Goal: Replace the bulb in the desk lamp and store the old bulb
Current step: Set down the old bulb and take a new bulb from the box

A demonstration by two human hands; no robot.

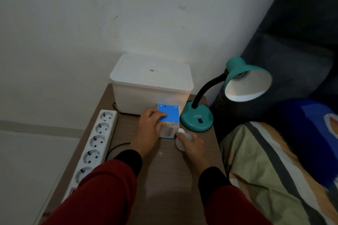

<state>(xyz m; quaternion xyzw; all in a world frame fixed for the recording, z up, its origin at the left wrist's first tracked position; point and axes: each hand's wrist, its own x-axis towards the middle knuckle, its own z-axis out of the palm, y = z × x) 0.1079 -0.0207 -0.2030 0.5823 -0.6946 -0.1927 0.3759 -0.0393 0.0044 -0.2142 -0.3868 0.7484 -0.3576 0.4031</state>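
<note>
A teal desk lamp (pixel 197 118) stands at the back right of the small wooden table (pixel 164 179). Its shade (pixel 247 80) tilts toward me and the socket inside holds no bulb that I can see. My left hand (pixel 150 126) grips a blue and white bulb box (pixel 169 115) that stands on the table beside the lamp base. My right hand (pixel 192 142) is closed around a white bulb (pixel 181 143) lying on the tabletop just right of the box.
A white lidded plastic container (pixel 151 80) sits against the wall behind the box. A white power strip (pixel 93 144) runs along the table's left edge. Striped bedding (pixel 274 170) and a dark sofa back (pixel 292 42) lie to the right.
</note>
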